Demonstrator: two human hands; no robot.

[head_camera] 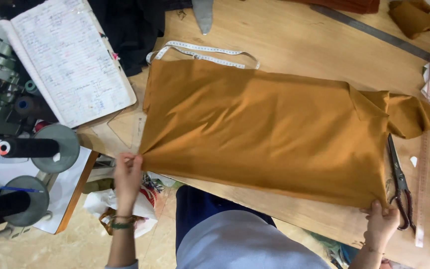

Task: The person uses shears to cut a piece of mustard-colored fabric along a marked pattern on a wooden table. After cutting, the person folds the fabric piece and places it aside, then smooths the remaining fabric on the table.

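Wooden surface [294, 35] of a sewing workshop: fingers of the left hand [127, 174] pinch one near corner of a mustard-coloured cloth [265, 129], while fingers of the right hand [381, 221] grip the other near corner, the cloth lying flat between them along the near edge. Scissors [399, 184] rest just beside the right hand. A white measuring tape [200, 52] lies at the cloth's far edge, an open notebook [70, 60] to the left, near thread cones [26, 148].
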